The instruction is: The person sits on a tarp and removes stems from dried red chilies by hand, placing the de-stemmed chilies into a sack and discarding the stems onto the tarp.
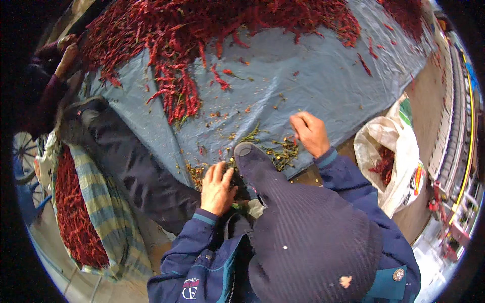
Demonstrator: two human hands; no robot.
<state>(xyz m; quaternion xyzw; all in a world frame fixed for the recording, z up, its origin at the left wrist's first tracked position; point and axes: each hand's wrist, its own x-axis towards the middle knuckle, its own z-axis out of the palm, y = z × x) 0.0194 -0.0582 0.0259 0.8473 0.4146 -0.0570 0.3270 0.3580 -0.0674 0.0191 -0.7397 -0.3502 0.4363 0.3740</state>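
Note:
A large heap of dried red chilli peppers (182, 30) covers the far part of a blue-grey plastic sheet (318, 75). My left hand (218, 189), back up with fingers a little apart, rests by a pile of stems and debris (194, 172) near my lap. Over the sheet's near right part is my right hand (310, 132), its fingers curled; a small red bit shows at its fingertips, but what it holds is unclear. Below it lie green-brown chilli stems (286, 153). Single chillies (219, 77) are scattered across the middle of the sheet.
A white woven sack (403, 151) with some chillies inside stands at the right. At the left is a striped sack (102, 204) full of chillies. My bent knee (261, 166) rises between my hands. Another person's hand (67, 57) is at the upper left, by the heap.

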